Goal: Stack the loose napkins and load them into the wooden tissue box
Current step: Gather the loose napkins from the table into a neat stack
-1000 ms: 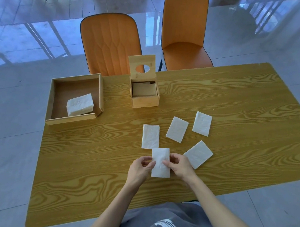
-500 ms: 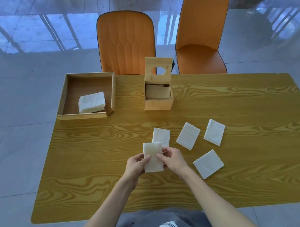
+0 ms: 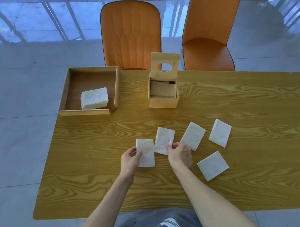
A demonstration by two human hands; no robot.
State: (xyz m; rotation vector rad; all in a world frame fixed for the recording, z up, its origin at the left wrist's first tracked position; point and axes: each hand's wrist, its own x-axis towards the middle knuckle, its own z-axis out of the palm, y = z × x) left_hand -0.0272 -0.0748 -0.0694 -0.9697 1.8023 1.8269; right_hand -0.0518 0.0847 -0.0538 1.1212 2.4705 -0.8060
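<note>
Our left hand (image 3: 131,159) had its thumb and fingers pinched on the left edge of one napkin (image 3: 145,152), holding it just over the table (image 3: 230,185). Our right hand (image 3: 180,155) had its fingertips closed on the lower corner of a second napkin (image 3: 163,139), which sat right beside the first, their edges touching or nearly so; we could not tell whether it was lifted or lying flat. Just past the right fingers lay a third napkin (image 3: 193,138), farther right a fourth (image 3: 220,132), and near the right wrist a fifth (image 3: 213,165), all loose and apart from each other. Beyond the fingers, toward the far edge, the wooden tissue box (image 3: 163,94) stood with its lid (image 3: 164,64) tipped up; what was inside looked brownish, and we could not say whether it held napkins. Off to the left of our left hand, an open wooden tray (image 3: 68,94) held a neat pile of napkins (image 3: 94,98). By our judgement the stacking had barely started: two napkins in hand, three still to gather, and the loading not yet begun.
</note>
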